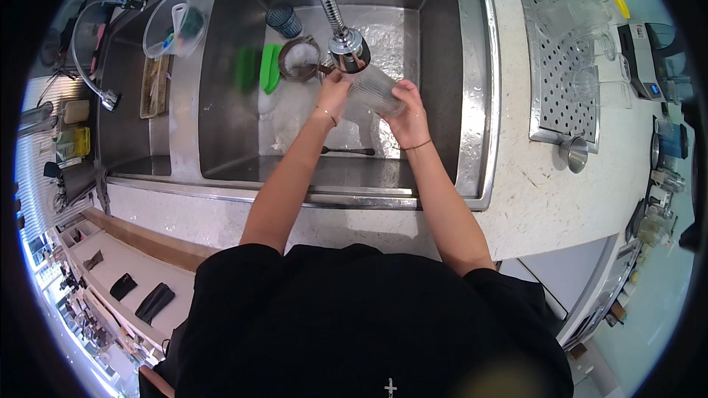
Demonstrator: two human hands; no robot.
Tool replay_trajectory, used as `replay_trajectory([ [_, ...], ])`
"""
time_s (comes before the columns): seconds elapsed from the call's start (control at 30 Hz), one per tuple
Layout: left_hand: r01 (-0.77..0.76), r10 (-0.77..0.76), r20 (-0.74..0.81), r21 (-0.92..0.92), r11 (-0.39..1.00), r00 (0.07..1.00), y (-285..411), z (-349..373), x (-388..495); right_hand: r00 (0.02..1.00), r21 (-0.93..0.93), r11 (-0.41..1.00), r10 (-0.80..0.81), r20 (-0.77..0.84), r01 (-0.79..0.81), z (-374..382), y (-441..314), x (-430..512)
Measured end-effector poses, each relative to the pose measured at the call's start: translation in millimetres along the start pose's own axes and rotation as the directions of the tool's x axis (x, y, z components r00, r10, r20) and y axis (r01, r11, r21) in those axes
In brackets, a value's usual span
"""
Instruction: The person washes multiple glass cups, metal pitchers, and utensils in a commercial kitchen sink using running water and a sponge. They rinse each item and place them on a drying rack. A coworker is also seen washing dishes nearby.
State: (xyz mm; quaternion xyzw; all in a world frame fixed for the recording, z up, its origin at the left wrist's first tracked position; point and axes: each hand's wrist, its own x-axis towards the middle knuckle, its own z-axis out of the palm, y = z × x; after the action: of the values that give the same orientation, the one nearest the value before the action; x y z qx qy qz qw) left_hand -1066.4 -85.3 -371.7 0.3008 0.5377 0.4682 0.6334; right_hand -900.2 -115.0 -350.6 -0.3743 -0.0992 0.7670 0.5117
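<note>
Both hands hold a ribbed clear glass, tilted, under the faucet's spray head over a stainless steel sink basin. My left hand grips the end nearer the spray head; my right hand is around the other end. Just left of the glass, a brown-rimmed cup filled with foam stands on the basin floor. Beside it are a green plastic scoop-like piece and a blue-grey ribbed glass. A dark utensil, perhaps a fork, lies near the basin's front wall.
A clear plastic tub and a narrow basket are at the left basin. On the right counter, a perforated drain tray carries several clear glasses, with a metal cup at its front corner. A digital device stands beyond.
</note>
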Motion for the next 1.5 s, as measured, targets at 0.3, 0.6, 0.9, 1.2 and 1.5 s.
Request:
replay_trajectory([
  [0.3, 0.06, -0.141, -0.162, -0.427, 0.902, 0.977, -19, -17, 19, 0.992, -0.155, 0.982, -0.112, -0.049, 0.104, 5, -4, -1],
  [0.6, -0.052, -0.121, -0.377, -0.419, 0.907, 0.918, -35, -60, 33, 0.962, 0.091, 0.959, 0.272, -0.024, -0.269, 2, 5, 11],
  [0.9, -0.151, 0.096, 0.153, 0.407, 0.901, 0.984, -41, 4, 8, 0.772, -0.734, 0.424, -0.599, 0.212, 0.53, 11, -101, -42],
  [1.2, 0.077, -0.105, 0.12, 0.217, 0.973, 0.987, -10, 24, -12, 0.424, -0.841, -0.464, -0.845, 0.326, -0.279, -64, -304, -18],
  [1.5, 0.188, -0.184, 0.057, -0.074, 0.979, 0.981, -1, 31, -16, 0.524, -0.675, -0.53, -0.817, 0.242, -0.514, -122, -372, 18],
])
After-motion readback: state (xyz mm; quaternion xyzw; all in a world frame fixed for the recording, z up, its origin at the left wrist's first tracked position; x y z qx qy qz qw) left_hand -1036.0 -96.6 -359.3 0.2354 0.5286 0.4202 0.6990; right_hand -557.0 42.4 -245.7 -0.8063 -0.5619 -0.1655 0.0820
